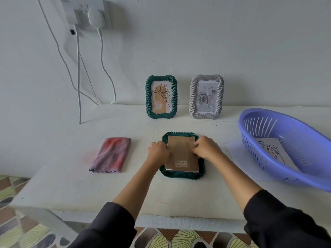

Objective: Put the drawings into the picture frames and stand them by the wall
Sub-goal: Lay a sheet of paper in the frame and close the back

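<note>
Through the head camera, we see the dark green ribbed picture frame (pixel 180 174) lying face down at table centre, with the brown cardboard backing board (pixel 181 155) seated in it. Our left hand (pixel 158 153) at the board's 9 o'clock edge and our right hand (pixel 207 149) at 3 o'clock grip it with curled fingers. Uneven pressure could tilt the board and crease whatever sheet lies beneath.

At 12 o'clock, the filled green ribbed frame (pixel 161 96) and grey ribbed frame (pixel 206 96) stand by the wall, where a careless reach might topple them.

Our fingertips, any clips and the enclosed sheet are hidden. The purple plastic basket (pixel 286 122) at 3 o'clock, holding a leaf line drawing (pixel 272 151), is cut off.
</note>
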A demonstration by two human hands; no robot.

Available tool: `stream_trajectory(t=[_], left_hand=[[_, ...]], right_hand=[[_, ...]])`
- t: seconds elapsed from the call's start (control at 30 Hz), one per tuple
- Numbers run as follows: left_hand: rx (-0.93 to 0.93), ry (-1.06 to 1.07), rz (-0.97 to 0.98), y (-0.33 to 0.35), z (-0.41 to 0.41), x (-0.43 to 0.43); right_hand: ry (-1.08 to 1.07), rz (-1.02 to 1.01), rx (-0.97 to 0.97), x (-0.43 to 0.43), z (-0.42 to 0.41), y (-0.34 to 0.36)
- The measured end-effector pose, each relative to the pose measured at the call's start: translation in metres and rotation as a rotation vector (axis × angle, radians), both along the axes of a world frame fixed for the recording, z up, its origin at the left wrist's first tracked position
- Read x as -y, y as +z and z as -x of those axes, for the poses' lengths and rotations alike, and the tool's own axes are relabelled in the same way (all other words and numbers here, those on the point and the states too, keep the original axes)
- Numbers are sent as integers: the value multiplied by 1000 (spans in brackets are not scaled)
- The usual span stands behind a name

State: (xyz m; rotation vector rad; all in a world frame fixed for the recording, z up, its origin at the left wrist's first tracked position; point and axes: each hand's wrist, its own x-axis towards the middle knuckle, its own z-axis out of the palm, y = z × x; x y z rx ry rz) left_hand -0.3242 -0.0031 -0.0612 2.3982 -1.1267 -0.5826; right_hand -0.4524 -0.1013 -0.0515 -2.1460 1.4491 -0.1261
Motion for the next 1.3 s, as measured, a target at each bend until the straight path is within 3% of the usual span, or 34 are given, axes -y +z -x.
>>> stream_trajectory(t=[0.33,0.63,0.83,1.03,1.3], left_hand=[[-60,22,81,-5,3,-6],[-67,-110,109,8,0,-47],[102,-260,161,-6,-8,-65],[193,-503,162,-3,-11,-67],[299,-610,123,2,-17,-64]], right_hand=[[66,130,-179,-11,-9,8],[23,105,172,-32,26,-2],[142,157,279,-56,60,-21],[303,192,190,-55,68,-17],[542,502,-135,-52,63,0]])
